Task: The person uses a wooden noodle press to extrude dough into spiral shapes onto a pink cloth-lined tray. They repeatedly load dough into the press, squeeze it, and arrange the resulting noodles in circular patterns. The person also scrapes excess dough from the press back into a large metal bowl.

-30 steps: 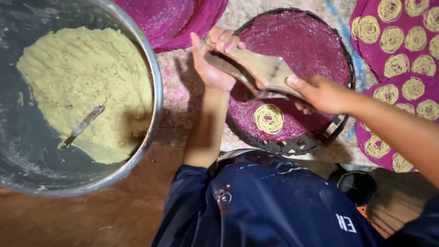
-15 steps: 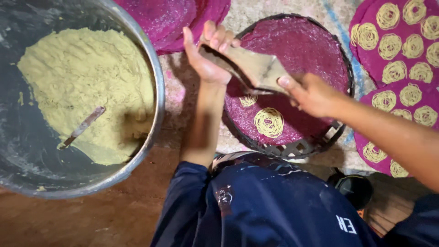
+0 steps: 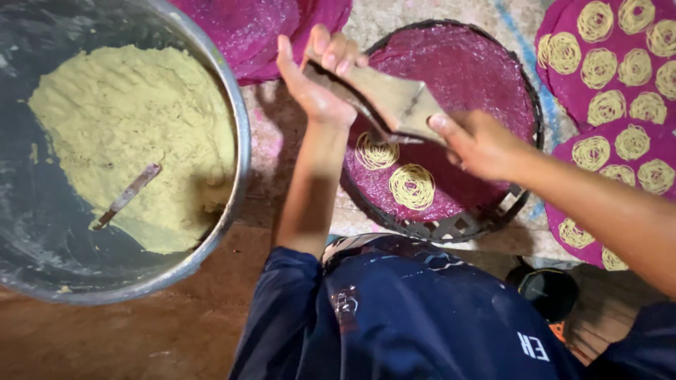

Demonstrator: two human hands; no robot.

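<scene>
Both hands grip a wooden press (image 3: 391, 102) over the round tray (image 3: 493, 91): left hand (image 3: 317, 77) clenches one end, right hand (image 3: 479, 144) the other, above two dough spirals (image 3: 412, 186).

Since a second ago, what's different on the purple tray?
A second noodle coil now lies beside the first coil on the round tray. Both the left hand and the right hand kept their grip on the wooden press, shifting it slightly. The dough bowl and its spoon stayed put.
</scene>
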